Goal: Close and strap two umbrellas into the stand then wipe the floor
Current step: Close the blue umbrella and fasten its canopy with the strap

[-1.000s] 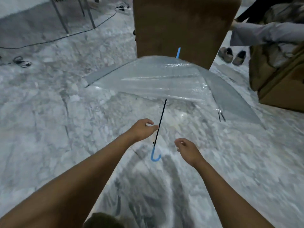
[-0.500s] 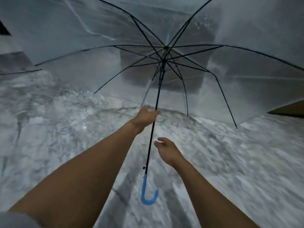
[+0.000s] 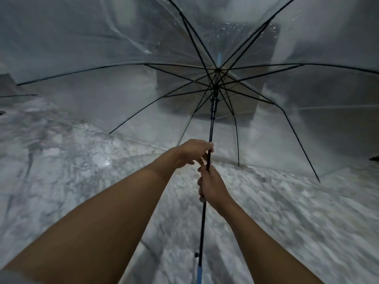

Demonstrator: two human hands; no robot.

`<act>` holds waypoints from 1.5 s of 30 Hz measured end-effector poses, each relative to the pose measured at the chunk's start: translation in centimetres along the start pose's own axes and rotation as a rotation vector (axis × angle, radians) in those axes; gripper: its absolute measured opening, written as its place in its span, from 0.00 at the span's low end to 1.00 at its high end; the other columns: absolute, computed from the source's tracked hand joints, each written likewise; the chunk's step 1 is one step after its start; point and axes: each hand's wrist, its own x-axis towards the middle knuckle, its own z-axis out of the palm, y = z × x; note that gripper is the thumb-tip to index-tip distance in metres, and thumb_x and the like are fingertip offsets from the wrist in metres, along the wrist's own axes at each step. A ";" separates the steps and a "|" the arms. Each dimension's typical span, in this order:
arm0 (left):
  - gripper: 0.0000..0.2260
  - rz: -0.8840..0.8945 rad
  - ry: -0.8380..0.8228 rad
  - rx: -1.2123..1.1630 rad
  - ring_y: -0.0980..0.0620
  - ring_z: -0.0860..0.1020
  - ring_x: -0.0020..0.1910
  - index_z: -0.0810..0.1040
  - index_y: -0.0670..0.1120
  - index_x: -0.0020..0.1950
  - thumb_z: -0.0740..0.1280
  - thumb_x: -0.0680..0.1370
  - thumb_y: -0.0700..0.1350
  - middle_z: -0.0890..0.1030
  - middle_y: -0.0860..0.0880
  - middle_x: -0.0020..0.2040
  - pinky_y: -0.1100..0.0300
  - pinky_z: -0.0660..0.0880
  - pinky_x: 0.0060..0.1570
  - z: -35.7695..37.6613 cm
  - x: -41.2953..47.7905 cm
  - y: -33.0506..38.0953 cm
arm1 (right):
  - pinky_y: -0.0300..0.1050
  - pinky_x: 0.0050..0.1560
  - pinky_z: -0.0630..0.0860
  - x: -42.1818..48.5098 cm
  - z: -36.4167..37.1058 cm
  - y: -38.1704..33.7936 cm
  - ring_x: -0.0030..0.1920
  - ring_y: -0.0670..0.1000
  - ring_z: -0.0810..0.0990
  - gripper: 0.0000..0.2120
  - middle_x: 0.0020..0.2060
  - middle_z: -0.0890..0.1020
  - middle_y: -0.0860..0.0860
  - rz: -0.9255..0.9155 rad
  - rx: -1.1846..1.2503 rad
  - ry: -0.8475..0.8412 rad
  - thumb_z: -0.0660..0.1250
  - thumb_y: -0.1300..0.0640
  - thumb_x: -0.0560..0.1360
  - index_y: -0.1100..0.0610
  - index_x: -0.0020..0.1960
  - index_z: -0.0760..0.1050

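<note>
An open transparent umbrella (image 3: 211, 128) with black ribs and a black shaft fills the upper view, its canopy spread in front of me and dotted with water drops. Its blue handle (image 3: 199, 273) points down at the bottom edge. My left hand (image 3: 192, 151) pinches the shaft about midway up. Just below it, my right hand (image 3: 212, 186) is wrapped around the same shaft. The black runner (image 3: 214, 104) sits high on the shaft, near the rib hub. No umbrella stand or second umbrella is visible.
Grey-white marble floor (image 3: 71, 171) lies all around, with a wet glint to the left of my hands. A brown boxy piece of furniture (image 3: 174, 95) shows blurred through the canopy straight ahead.
The umbrella was lifted off the floor and tilted up toward me. My right hand, open half a second ago, has closed on the shaft below my left hand. The handle dropped toward the bottom edge.
</note>
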 end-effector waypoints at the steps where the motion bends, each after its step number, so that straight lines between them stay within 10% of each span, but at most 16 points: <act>1: 0.13 -0.006 -0.023 -0.011 0.49 0.77 0.42 0.78 0.49 0.47 0.59 0.81 0.55 0.81 0.47 0.45 0.54 0.69 0.48 -0.1 -0.4 0.6 | 0.40 0.30 0.63 -0.6 -0.1 -0.5 0.28 0.46 0.65 0.16 0.32 0.68 0.48 -0.028 -0.031 0.064 0.50 0.47 0.84 0.56 0.57 0.70; 6: 0.14 0.049 0.052 -0.268 0.45 0.80 0.47 0.78 0.45 0.57 0.60 0.82 0.52 0.81 0.44 0.50 0.52 0.76 0.52 -0.5 -2.7 3.9 | 0.42 0.36 0.65 -3.3 -1.7 -3.7 0.37 0.44 0.72 0.16 0.37 0.73 0.44 -0.189 -0.287 0.302 0.50 0.49 0.84 0.54 0.48 0.72; 15: 0.10 0.232 0.399 -1.002 0.51 0.75 0.28 0.71 0.39 0.53 0.56 0.85 0.44 0.76 0.43 0.37 0.57 0.77 0.37 -4.1 -4.7 8.2 | 0.39 0.30 0.63 -6.5 -2.6 -7.5 0.27 0.43 0.68 0.14 0.31 0.73 0.45 -0.296 -0.307 0.155 0.52 0.56 0.83 0.53 0.52 0.77; 36: 0.17 0.259 0.223 -1.175 0.55 0.56 0.24 0.63 0.46 0.37 0.50 0.85 0.44 0.59 0.50 0.30 0.62 0.56 0.28 -4.0 -5.2 9.6 | 0.48 0.39 0.71 -7.0 -5.5 -9.1 0.36 0.50 0.73 0.17 0.37 0.76 0.51 -0.336 -0.474 0.055 0.57 0.46 0.82 0.57 0.54 0.78; 40: 0.17 0.291 0.283 -1.211 0.55 0.58 0.19 0.63 0.46 0.37 0.50 0.86 0.44 0.62 0.51 0.21 0.62 0.56 0.25 -6.6 -4.8 9.0 | 0.31 0.30 0.66 -8.5 -7.4 -6.6 0.28 0.40 0.69 0.17 0.35 0.72 0.48 -0.301 -0.504 -0.020 0.54 0.47 0.84 0.53 0.49 0.78; 45: 0.15 0.282 0.238 -1.256 0.53 0.62 0.29 0.65 0.46 0.39 0.52 0.85 0.46 0.63 0.49 0.31 0.61 0.65 0.34 -5.5 -6.0 8.5 | 0.38 0.33 0.63 -8.3 -6.4 -8.7 0.31 0.41 0.69 0.18 0.30 0.71 0.43 -0.397 -0.571 0.120 0.54 0.49 0.84 0.55 0.46 0.78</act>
